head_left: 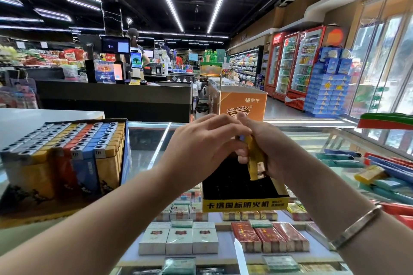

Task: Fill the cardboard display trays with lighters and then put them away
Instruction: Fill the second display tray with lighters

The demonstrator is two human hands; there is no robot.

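Note:
A yellow cardboard display tray (244, 204) with a black inside stands on the glass counter in front of me; I see no lighters in it. Above it my right hand (266, 147) is shut on a bunch of yellow lighters (257, 163), held upright. My left hand (201, 138) meets them from the left, its fingertips touching their tops. At the left stands a full tray (64, 156) packed with grey, yellow, red and blue lighters. Loose lighters (371, 173), yellow, blue and teal, lie on the counter at the right.
The glass counter (152, 140) shows cigarette packs (178, 239) on shelves beneath it. A white surface (44, 118) lies behind the full tray. Beyond are a checkout desk with a person, an orange freezer (242, 101) and drink fridges (297, 65).

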